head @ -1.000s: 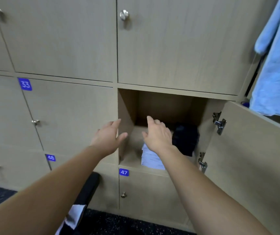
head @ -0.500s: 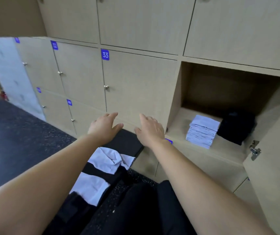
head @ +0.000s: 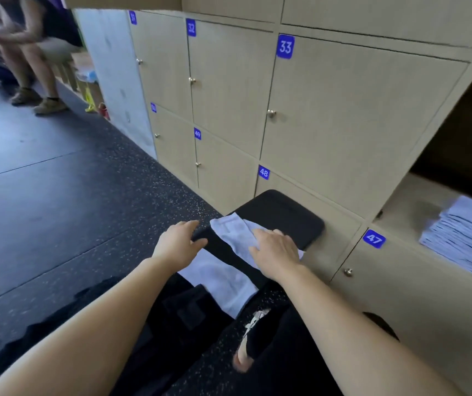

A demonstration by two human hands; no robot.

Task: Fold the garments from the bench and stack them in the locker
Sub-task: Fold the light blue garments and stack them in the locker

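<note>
Both grips dropped from the locker [head: 400, 201] to the counter [head: 286, 212]: right grip [head: 276, 248] lies flat, fingers slack, on the white garment [head: 236, 231] near the counter's far end, left grip [head: 179, 242] spread open at its left edge; best pinch two corners, lift clear before folding.

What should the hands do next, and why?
Probably the right hand should pinch the white cloth and lift it for folding. It lies flat on that cloth on the black bench, the left hand is open beside it, and nothing is gripped yet. One folded pile already sits in the open locker.
</note>
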